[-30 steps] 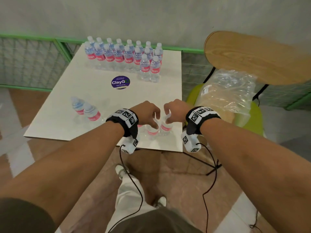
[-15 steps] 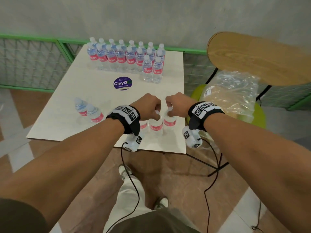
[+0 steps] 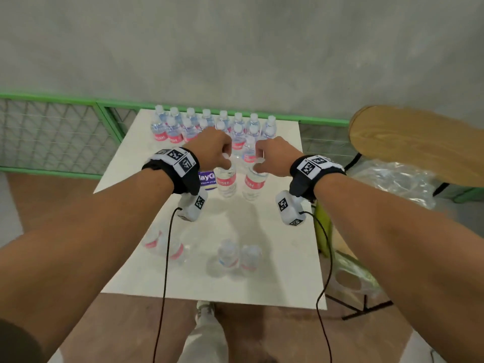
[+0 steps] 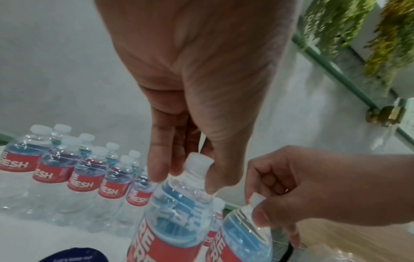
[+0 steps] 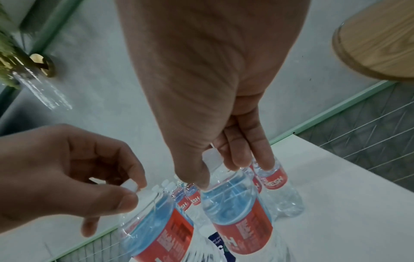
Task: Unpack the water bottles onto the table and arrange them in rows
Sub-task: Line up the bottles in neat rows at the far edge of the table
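Note:
Two clear water bottles with red labels and white caps hang over the middle of the white table (image 3: 288, 244). My left hand (image 3: 225, 160) pinches the left bottle (image 3: 227, 180) by its cap, also seen in the left wrist view, where the hand (image 4: 190, 179) grips the left bottle (image 4: 179, 212). My right hand (image 3: 258, 163) pinches the right bottle (image 3: 254, 183) the same way; in the right wrist view, the hand (image 5: 215, 170) holds that bottle (image 5: 235, 212). Several bottles stand in rows (image 3: 209, 124) at the table's far edge, just beyond both hands.
Two loose pairs of bottles stand near the table's front, one pair at the left (image 3: 163, 247) and one in the middle (image 3: 238, 256). A round purple sticker (image 3: 207, 179) lies mid-table. To the right, crumpled plastic wrap (image 3: 392, 179) lies on a chair with a wooden back (image 3: 419, 142). A green mesh fence (image 3: 52, 132) runs behind.
Both hands have lifted their bottles off the table's near edge and carried them forward, close to the rows at the far edge.

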Demonstrator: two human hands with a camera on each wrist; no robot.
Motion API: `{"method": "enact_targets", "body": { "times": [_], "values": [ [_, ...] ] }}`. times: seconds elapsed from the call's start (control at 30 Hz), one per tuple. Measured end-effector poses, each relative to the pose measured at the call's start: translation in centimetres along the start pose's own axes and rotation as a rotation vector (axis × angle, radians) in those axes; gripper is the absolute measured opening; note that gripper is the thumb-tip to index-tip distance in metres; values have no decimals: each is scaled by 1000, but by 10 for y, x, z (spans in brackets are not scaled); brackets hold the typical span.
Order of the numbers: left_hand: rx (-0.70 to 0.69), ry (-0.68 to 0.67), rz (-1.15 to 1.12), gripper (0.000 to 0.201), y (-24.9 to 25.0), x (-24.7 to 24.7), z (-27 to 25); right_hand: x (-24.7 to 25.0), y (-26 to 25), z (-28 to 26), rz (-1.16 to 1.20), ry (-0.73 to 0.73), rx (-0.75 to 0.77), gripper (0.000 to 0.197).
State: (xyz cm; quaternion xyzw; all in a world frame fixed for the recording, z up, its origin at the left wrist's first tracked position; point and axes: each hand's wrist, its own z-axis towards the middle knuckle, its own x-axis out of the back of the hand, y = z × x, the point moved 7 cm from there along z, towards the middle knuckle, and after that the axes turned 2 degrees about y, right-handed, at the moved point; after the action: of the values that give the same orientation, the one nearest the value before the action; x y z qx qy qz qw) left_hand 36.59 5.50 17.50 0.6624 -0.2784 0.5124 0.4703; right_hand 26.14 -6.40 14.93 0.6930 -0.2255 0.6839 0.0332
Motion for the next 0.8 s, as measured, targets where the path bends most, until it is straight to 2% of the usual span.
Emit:
{"method": "enact_targets", "body": {
  "times": [0.17, 0.33, 0.53, 0.8],
  "values": [
    [11, -35, 40, 18, -72, -10, 54, -17, -8, 76, 29, -15, -63, 30],
    [0, -70, 63, 20, -115, -29, 102, -41, -3, 136, 30, -36, -117, 30],
    [-16, -90, 64, 22, -131, -49, 141, -58, 1, 173, -14, -70, -131, 27],
    [-24, -103, 61, 21, -134, -66, 157, -71, 7, 184, -72, -101, -131, 26]
  ]
}}
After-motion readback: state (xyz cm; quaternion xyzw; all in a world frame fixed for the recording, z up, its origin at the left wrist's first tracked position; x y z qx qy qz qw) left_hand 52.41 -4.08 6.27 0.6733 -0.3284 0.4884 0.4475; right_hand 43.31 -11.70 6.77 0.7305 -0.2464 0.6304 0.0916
